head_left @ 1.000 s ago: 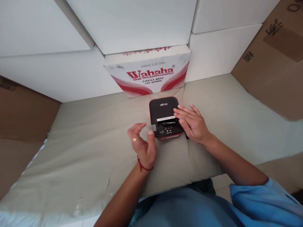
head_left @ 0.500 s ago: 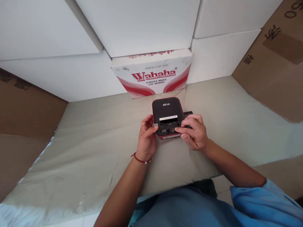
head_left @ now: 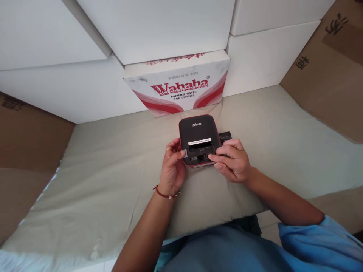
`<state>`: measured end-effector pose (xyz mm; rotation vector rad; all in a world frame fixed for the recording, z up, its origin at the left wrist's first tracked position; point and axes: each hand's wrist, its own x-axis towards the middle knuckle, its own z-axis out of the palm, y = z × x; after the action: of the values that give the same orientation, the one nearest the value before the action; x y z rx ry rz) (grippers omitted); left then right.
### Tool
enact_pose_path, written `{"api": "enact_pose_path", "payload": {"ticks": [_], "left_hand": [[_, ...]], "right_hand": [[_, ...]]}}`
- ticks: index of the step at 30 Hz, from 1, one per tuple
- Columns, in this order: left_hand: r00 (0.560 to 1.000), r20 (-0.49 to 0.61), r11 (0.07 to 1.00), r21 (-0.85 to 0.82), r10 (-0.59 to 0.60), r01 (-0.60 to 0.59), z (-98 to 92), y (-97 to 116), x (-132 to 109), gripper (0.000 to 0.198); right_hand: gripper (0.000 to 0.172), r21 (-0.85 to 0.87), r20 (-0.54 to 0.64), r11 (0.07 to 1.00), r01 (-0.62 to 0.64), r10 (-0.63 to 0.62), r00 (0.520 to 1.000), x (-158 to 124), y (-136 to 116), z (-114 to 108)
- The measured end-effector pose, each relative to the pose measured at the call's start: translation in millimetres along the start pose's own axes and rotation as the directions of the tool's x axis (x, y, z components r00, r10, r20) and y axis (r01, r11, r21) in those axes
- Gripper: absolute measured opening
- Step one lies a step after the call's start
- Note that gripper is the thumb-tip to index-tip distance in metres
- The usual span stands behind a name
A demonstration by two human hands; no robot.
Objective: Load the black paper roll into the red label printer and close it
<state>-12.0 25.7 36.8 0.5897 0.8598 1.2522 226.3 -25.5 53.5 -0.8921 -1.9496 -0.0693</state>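
Observation:
A black device with a red rim (head_left: pixel 197 131), which looks like a small label printer, lies on the cloth-covered surface. A white strip label crosses it above a dark slot. My left hand (head_left: pixel 172 162) grips its left edge, thumb on a small grey patch at the front left corner. At the front right corner is my right hand (head_left: pixel 234 161), its index fingertip touching the recessed front part. The thumb of that hand stays apart from the index finger. Behind it, a black cylindrical object (head_left: pixel 225 136) sits beside the device, partly hidden.
A Wahaha water carton (head_left: pixel 181 88) stands just behind the device, against stacked white boxes (head_left: pixel 159 28). Brown cardboard boxes flank the surface at left (head_left: pixel 31 151) and right (head_left: pixel 323 83). Greenish-beige cloth (head_left: pixel 107 170) covers the surface, whose near edge is by my body.
The view has shifted slightly. Both hands stay at the device, which sits a little further left in view. The black cylindrical object beside it shows more clearly.

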Motion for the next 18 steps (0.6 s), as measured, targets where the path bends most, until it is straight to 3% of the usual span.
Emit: {"api": "enact_pose_path", "payload": {"ticks": [6, 12, 15, 18], "left_hand": [[0.999, -0.039, 0.998, -0.055, 0.0, -0.003, 0.9, -1, 3, 0.066], [0.998, -0.052, 0.994, -0.103, 0.03, -0.035, 1.9, -6, 5, 0.07], [0.997, -0.057, 0.993, -0.108, 0.045, -0.051, 3.7, -15, 1, 0.064], [0.994, -0.062, 0.99, -0.105, 0.086, -0.092, 2.3, -24, -1, 0.045]], "right_hand": [[0.029, -0.008, -0.008, 0.999, 0.035, -0.035, 0.999, 3, -2, -1], [0.024, -0.107, 0.031, 0.982, 0.158, -0.156, 0.987, 6, -3, -2], [0.021, -0.091, 0.042, 0.979, 0.18, -0.177, 0.983, 9, -3, -4], [0.017, 0.008, 0.067, 0.992, 0.122, -0.122, 0.99, 22, -4, -9]]}}
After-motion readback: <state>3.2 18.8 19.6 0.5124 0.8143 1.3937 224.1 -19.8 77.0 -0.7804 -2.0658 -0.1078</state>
